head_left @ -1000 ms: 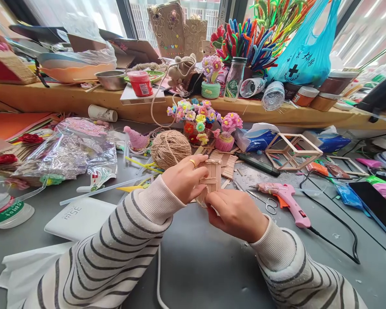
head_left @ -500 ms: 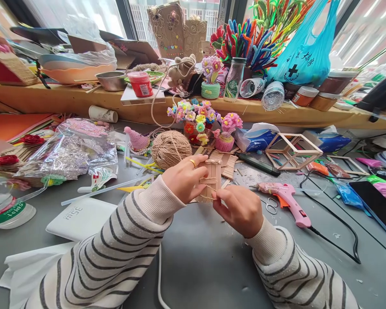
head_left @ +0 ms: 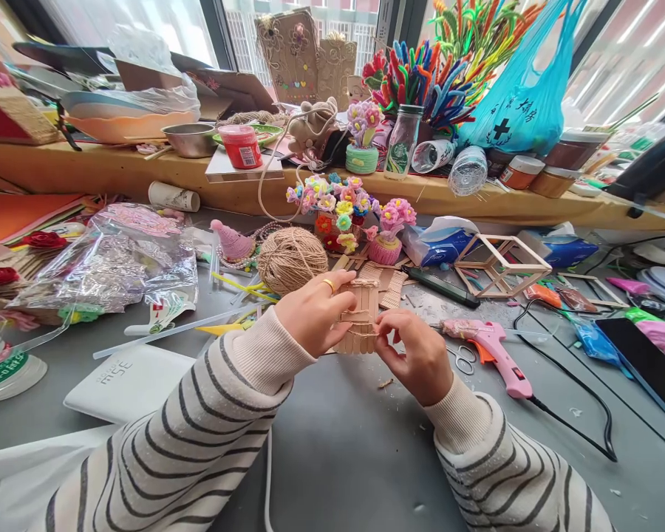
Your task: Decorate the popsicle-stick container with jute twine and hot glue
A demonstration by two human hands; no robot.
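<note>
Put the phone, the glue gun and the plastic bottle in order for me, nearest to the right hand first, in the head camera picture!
1. Glue gun: just to the right of the right hand.
2. Phone: farther over, near the picture's right edge.
3. Plastic bottle: farthest, way over at the left edge.

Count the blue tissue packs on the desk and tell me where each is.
2: one blue tissue pack left of the wooden cube frame, another behind its right side. Clutter may hide more.
</note>
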